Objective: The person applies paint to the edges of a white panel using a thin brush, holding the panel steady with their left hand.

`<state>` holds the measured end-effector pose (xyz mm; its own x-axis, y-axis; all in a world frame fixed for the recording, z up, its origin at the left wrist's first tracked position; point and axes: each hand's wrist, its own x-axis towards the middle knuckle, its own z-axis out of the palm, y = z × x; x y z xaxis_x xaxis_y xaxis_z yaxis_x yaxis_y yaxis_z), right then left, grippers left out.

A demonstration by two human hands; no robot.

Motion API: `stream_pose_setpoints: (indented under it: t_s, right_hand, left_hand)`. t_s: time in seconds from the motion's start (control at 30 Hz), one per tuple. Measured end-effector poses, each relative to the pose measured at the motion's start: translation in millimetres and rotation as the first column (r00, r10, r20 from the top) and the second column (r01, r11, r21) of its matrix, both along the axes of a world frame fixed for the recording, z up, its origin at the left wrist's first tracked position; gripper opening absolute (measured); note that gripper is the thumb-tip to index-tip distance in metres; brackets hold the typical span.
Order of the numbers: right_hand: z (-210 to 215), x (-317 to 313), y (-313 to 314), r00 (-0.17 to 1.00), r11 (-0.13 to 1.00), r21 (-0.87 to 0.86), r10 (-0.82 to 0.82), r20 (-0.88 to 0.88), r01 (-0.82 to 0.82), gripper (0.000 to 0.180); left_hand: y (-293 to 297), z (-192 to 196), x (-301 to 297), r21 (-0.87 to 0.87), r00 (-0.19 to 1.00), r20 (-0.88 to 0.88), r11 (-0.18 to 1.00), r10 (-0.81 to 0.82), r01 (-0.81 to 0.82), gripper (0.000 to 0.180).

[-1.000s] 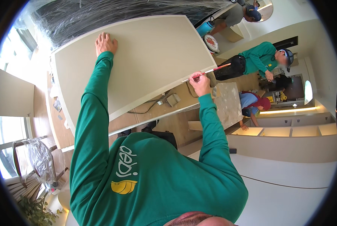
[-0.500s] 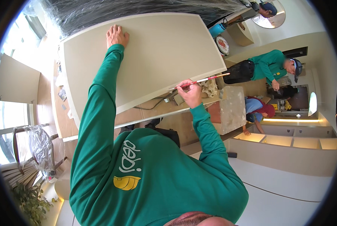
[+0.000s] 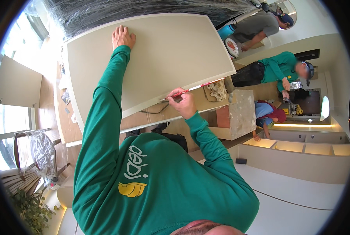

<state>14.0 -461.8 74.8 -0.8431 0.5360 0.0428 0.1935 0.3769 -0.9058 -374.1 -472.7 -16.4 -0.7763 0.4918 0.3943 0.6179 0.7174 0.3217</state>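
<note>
A large beige panel [image 3: 175,51] lies flat on a wood-topped bench [image 3: 151,117] in front of me. My left hand [image 3: 122,37] presses flat on the panel's far side, fingers spread. My right hand [image 3: 184,102] is at the panel's near edge, gripping a red pencil [image 3: 179,94] whose tip touches that edge. Both arms are in green long sleeves.
Three other people are at the right: one in grey [image 3: 257,27], one in green bending over [image 3: 278,68], one crouching low [image 3: 267,113]. A stone-topped block [image 3: 241,111] stands past the bench. At left are a plastic-wrapped chair [image 3: 38,152], a plant [image 3: 30,207] and a leaning beige door [image 3: 16,82].
My right hand has slid the pencil along the panel's near edge, away from the right corner and toward me. My left hand stays flat on the panel.
</note>
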Motion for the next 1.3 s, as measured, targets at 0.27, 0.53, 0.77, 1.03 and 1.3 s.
stream_pose_setpoints:
  t_s: [0.27,0.53,0.77,1.03,1.3]
  right_hand:
    - [-12.7,12.6,15.2,0.996,0.995,-0.054,-0.085,-0.022,0.084,0.009]
    - [-6.5,2.1,-0.7,0.999,0.996,-0.077,-0.051,0.007,0.051,0.01]
    - [-11.5,25.1,52.8,0.981,0.982,0.018,-0.19,-0.039,0.191,0.008]
    - [-10.9,45.0,109.8,0.958,0.948,0.142,-0.285,-0.025,0.286,0.01]
    - [-4.3,59.7,152.4,0.938,0.92,0.189,-0.346,-0.016,0.343,0.01]
  left_hand:
    - [1.0,-5.7,1.3,0.055,1.0,-0.014,0.998,0.0,0.001,0.054]
    - [-1.3,-6.3,-1.5,0.035,1.0,-0.012,0.999,0.01,-0.009,0.055]
    - [0.6,-10.0,-1.0,0.081,0.999,-0.044,0.997,0.006,-0.002,0.053]
    - [-1.3,-8.1,-0.3,0.102,0.999,-0.046,0.995,-0.003,0.008,0.051]
    - [0.7,-7.0,-1.2,0.029,0.999,-0.031,1.0,0.005,-0.004,0.055]
